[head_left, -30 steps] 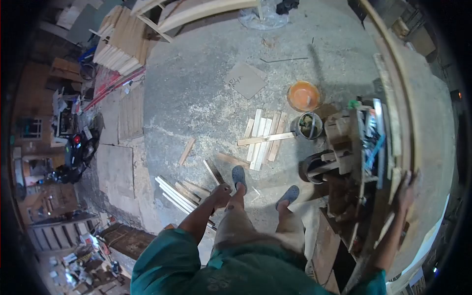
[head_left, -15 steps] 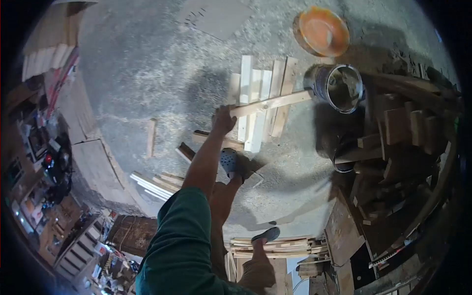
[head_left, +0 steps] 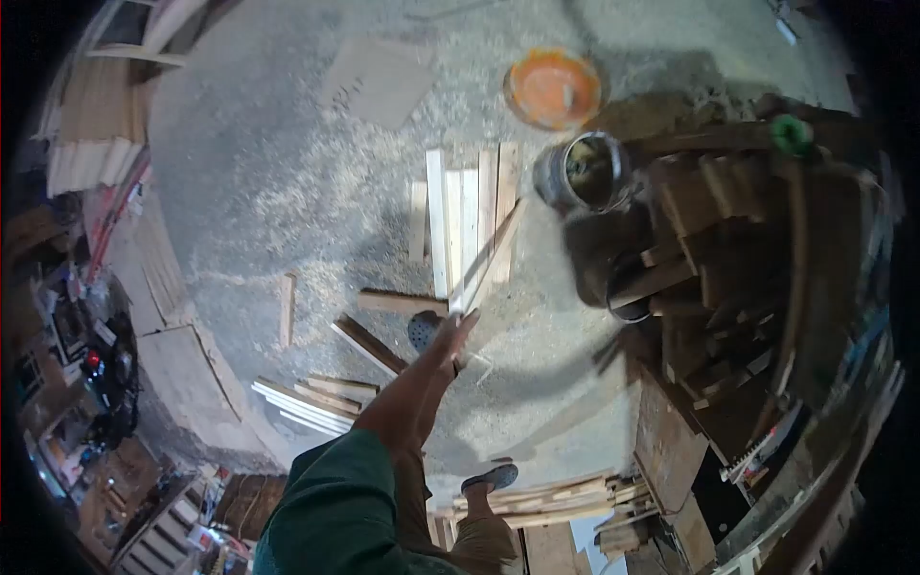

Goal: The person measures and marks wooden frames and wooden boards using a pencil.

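Observation:
My left hand is closed round the near end of a wooden slat. The slat tilts away up and to the right, and its narrow edge faces me. Under and beyond it, several pale wooden boards lie side by side on the floor. Close to the hand, two short dark-edged wood pieces rest by my clog. My right hand is out of view.
A metal bucket and an orange basin stand past the boards. Scrap wood is heaped at right. Strips lie stacked at lower left and near my other foot. A flat sheet lies farther off.
My left hand has come down and nearer to me, with the slat in it. The slat has turned from broad face to edge, and its far end has swung away from the bucket.

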Motion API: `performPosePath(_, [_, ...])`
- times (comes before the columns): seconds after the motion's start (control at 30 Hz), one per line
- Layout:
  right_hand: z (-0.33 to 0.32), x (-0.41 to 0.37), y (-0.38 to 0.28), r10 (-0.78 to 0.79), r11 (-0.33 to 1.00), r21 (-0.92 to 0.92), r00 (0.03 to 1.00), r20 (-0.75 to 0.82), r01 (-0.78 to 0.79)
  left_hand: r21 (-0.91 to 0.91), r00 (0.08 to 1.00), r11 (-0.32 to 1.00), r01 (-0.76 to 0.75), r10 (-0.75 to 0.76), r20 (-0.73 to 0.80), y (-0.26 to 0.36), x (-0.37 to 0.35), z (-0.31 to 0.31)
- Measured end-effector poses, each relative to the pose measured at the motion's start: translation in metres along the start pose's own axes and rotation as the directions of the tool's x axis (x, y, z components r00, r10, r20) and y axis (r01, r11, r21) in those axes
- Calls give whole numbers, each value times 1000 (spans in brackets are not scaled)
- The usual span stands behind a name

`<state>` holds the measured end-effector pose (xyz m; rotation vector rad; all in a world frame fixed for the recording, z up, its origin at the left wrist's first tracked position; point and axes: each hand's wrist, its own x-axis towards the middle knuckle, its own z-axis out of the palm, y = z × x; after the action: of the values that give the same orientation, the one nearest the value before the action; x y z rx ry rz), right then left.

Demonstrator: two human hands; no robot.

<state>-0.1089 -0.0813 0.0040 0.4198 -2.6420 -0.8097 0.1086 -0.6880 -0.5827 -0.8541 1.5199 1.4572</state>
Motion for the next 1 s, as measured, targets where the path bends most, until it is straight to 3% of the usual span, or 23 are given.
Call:
performPosePath(0.03, [6, -9, 11, 200, 965, 157, 977, 78, -210, -285, 982, 949, 134, -90, 163, -11, -19, 2])
performPosePath(0.07, [14, -18, 22, 370, 862, 302, 912, 176, -408, -449, 971, 865, 224, -159, 177, 1, -59, 9])
performPosePath(0.1, [21, -26, 32, 496, 696, 427, 817, 295, -577, -497, 946, 819, 287, -160, 283, 13, -104, 7])
performPosePath(0.13, [32, -37, 37, 417, 832, 273, 869, 268, -483, -384, 942, 889, 252, -134, 307, 17, -139, 3])
performPosePath(0.17, [35, -42, 44, 336, 923, 99, 906, 258, -371, -392, 896, 885, 251, -58, 441, 10, -166, -3])
performPosePath(0.23, [-35, -12, -4, 423, 855, 274, 898, 121, -440, -390, 734, 884, 259, 82, 674, -7, -214, -14])
performPosePath(0.33, [-183, -25, -45, 505, 570, 782, 858, -90, -253, -521, 715, 846, 115, 294, 635, 20, -351, 1])
performPosePath(0.37, [-306, -38, -92, 636, 216, 940, 769, 71, -265, -551, 880, 833, 46, 227, 417, 6, -380, 15])
performPosePath(0.4, [-339, -85, -66, 604, 571, 799, 756, -254, -188, -556, 834, 826, 87, 245, 494, 4, -421, 22])
performPosePath(0.43, [-394, -140, -60, 676, 408, 897, 604, -422, 170, -544, 779, 827, 139, 248, 576, 2, -461, 26])
performPosePath(0.47, [-434, -195, -52, 629, 475, 828, 544, -556, 298, -531, 796, 833, 157, 211, 567, -12, -485, 37])
performPosePath(0.53, [-493, -289, -32, 443, 690, 658, 544, -713, 301, -516, 822, 844, 148, 184, 538, -41, -522, 66])
performPosePath(0.6, [-534, -361, -15, 290, 819, 515, 591, -753, 254, -503, 844, 847, 169, 140, 519, -74, -543, 100])
performPosePath(0.7, [-577, -446, 8, 177, 911, 370, 636, -751, 184, -519, 836, 813, 263, 77, 543, -112, -558, 147])
performPosePath(0.87, [-610, -539, 42, 179, 969, 248, 688, -703, 2, -510, 926, 845, 161, 49, 375, -129, -568, 189])
performPosePath(0.93, [-602, -552, 53, 260, 946, 321, 689, -677, -41, -523, 953, 844, 117, 53, 298, -120, -577, 193])
performPosePath(1.0, [-572, -516, 54, 412, 814, 580, 667, -620, 37, -546, 965, 834, 75, 76, 250, -110, -577, 192])
